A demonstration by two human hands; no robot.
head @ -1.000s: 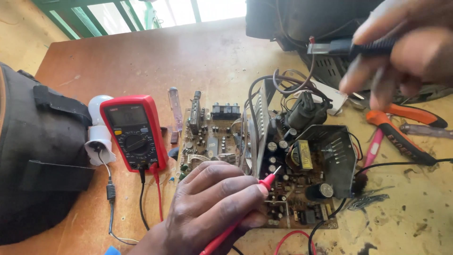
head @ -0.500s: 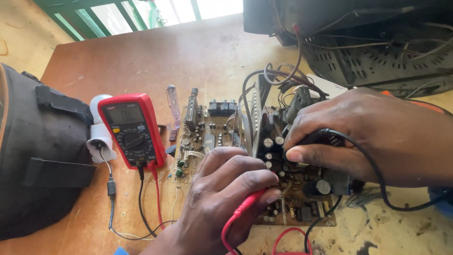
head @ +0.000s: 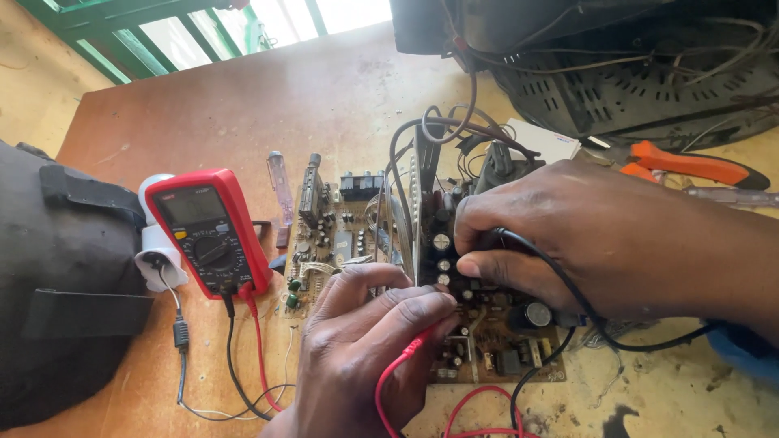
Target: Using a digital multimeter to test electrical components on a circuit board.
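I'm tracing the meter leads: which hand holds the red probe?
The left hand pinches the red probe against the circuit board. The right hand holds the black probe instead.

Probe tips (both) behind fingers (head: pixel 479 266)

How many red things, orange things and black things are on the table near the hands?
Red: 2, the multimeter and the red probe in the left hand.
Orange: 1, the pliers.
Black: 2, the bag and the black lead in the right hand.
Total: 5
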